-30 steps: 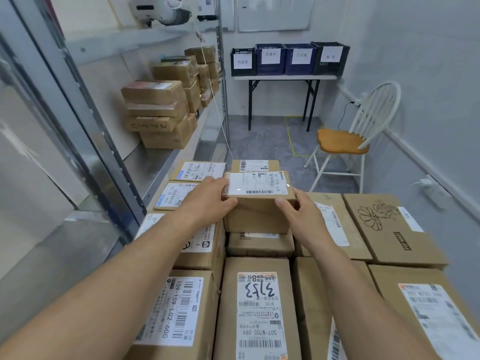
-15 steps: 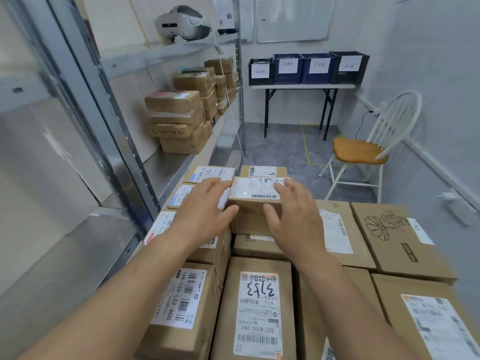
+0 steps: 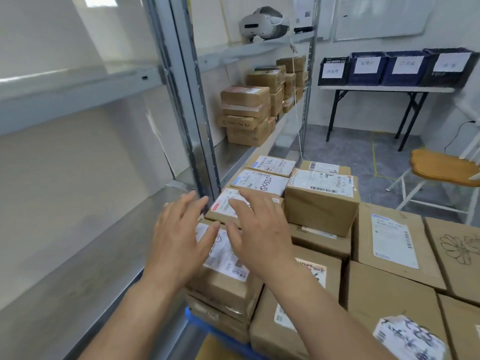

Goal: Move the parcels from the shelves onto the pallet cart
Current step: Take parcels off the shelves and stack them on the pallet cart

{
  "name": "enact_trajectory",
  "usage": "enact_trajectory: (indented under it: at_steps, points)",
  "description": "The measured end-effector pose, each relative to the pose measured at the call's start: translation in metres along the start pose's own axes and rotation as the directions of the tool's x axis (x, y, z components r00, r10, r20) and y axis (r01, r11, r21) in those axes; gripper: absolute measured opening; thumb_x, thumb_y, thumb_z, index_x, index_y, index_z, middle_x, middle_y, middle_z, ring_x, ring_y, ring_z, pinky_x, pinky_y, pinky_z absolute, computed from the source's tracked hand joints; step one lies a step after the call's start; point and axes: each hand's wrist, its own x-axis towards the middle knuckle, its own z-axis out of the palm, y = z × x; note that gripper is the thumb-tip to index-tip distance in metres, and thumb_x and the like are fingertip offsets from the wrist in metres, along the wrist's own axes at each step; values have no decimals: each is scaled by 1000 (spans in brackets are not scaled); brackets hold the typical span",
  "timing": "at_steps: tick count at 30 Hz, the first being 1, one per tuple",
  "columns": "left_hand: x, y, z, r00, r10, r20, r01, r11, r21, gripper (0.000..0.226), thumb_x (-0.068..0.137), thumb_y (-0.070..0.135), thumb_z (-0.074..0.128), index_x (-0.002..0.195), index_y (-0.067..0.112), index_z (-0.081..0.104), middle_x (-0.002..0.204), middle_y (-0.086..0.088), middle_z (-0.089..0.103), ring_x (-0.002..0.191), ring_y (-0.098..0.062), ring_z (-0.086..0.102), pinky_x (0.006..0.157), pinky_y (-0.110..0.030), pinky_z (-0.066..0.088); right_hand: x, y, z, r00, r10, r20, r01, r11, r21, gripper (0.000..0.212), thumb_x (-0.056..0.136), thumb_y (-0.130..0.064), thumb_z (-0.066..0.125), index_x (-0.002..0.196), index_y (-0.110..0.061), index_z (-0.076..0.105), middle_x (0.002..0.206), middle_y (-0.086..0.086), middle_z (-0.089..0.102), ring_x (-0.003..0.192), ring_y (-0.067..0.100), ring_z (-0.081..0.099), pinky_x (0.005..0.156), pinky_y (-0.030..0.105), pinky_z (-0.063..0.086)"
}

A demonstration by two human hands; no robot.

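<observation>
Several brown cardboard parcels with white labels are stacked on the pallet cart, whose blue edge (image 3: 192,319) shows at the bottom. The parcel just set down (image 3: 322,201) sits on top of the stack, right of my hands. My left hand (image 3: 179,237) and my right hand (image 3: 259,235) hover side by side with fingers spread, holding nothing, above the stack's left side. More parcels (image 3: 246,115) remain stacked on the metal shelf (image 3: 233,154) further along on the left.
Grey metal shelving with an upright post (image 3: 187,100) runs along the left. A white headset (image 3: 263,22) lies on the upper shelf. A folding table (image 3: 384,89) with labelled crates stands at the back. A wooden-seat chair (image 3: 444,167) is on the right.
Both hands have let go of the top parcel and drawn back to the left, fingers spread. The view has turned left toward the shelving.
</observation>
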Motion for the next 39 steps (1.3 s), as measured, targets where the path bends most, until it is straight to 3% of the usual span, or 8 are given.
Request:
enact_trajectory:
  at_steps: [9, 13, 18, 23, 29, 33, 39]
  points:
    - [-101, -64, -60, 970, -209, -128, 219, 973, 68, 62, 81, 53, 42, 122, 10, 62, 131, -12, 56, 124, -33, 50, 106, -53, 33, -27, -120, 18, 986, -148, 71, 143, 987, 71, 38, 78, -29, 48, 102, -9, 71, 113, 15, 66, 93, 33, 64, 79, 42, 51]
    - [-147, -94, -91, 942, -248, -227, 282, 950, 132, 61, 80, 49, 45, 121, 8, 61, 128, -16, 57, 119, -34, 50, 97, -60, 42, -51, -173, 28, 971, -218, 99, 215, 976, 40, 42, 75, -32, 62, 110, -10, 69, 119, 16, 64, 98, 33, 63, 85, 44, 49]
    - [-203, -123, -122, 897, -341, -281, 396, 903, 168, 74, 81, 58, 36, 136, 10, 49, 146, -16, 41, 138, -33, 33, 113, -50, 18, -82, -228, 33, 962, -248, 111, 247, 969, 30, 52, 80, -43, 57, 120, -10, 65, 130, 18, 57, 109, 34, 57, 98, 51, 43]
    - [-250, -141, -140, 857, -404, -320, 482, 848, 220, 75, 82, 58, 37, 140, 10, 44, 150, -17, 34, 141, -34, 27, 112, -53, 14, -104, -269, 36, 933, -321, 159, 320, 947, 37, 58, 81, -46, 52, 127, -11, 60, 138, 21, 50, 124, 35, 51, 105, 59, 34]
    - [-302, -150, -173, 745, -520, -418, 650, 708, 277, 75, 84, 58, 36, 142, 11, 42, 151, -16, 31, 142, -32, 24, 116, -49, 10, -114, -317, 42, 877, -474, 82, 460, 876, 148, 59, 76, -40, 70, 126, -9, 60, 138, 22, 50, 126, 34, 47, 106, 61, 33]
    - [-339, -145, -194, 667, -575, -475, 739, 592, 321, 73, 84, 58, 37, 138, 10, 47, 148, -18, 37, 139, -34, 30, 114, -52, 14, -125, -347, 43, 831, -553, 56, 522, 812, 262, 57, 80, -43, 53, 126, -10, 61, 139, 21, 49, 126, 33, 44, 106, 61, 31]
    - [-391, -135, -213, 554, -655, -514, 832, 424, 357, 73, 85, 60, 34, 141, 13, 43, 151, -15, 34, 141, -32, 25, 114, -51, 15, -148, -384, 40, 770, -629, 104, 548, 736, 397, 60, 81, -46, 47, 127, -10, 60, 141, 21, 48, 128, 33, 41, 107, 61, 31]
